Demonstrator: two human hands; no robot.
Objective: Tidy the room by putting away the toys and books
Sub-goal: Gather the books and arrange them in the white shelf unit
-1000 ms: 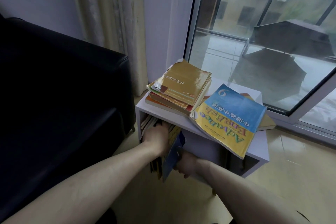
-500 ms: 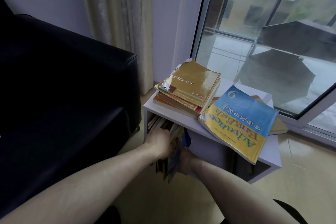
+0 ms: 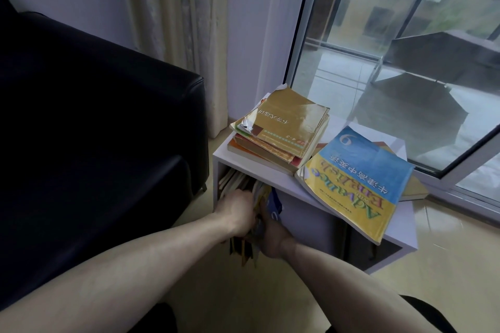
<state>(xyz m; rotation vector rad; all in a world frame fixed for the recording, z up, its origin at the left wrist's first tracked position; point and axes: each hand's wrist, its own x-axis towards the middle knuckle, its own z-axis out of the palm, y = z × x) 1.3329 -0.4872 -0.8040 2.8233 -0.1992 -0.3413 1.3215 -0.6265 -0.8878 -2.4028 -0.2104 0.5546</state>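
Two hands at the open front of the white bench (image 3: 400, 227). Left hand (image 3: 238, 211) presses against the left side of a bunch of upright books (image 3: 259, 197) in the bench's left compartment; right hand (image 3: 273, 230) grips the same bunch from the right, fingers hidden behind a blue cover. Book count in the compartment cannot be told; lower edges stick out below the hands.

On the bench top, right side: one big blue-and-yellow textbook (image 3: 359, 178), upside down to the camera, reading "Advance with English", numeral "9", plus Chinese characters; it overhangs the front edge. A thin tan book (image 3: 414, 189) pokes out under it.

Left side of the bench top: stack of about five books (image 3: 278, 138), top one gold with Chinese title and "4-5", cover corner torn.

Left of the bench: black sofa (image 3: 94, 130). Behind it: curtain (image 3: 176, 21), window (image 3: 405, 48).
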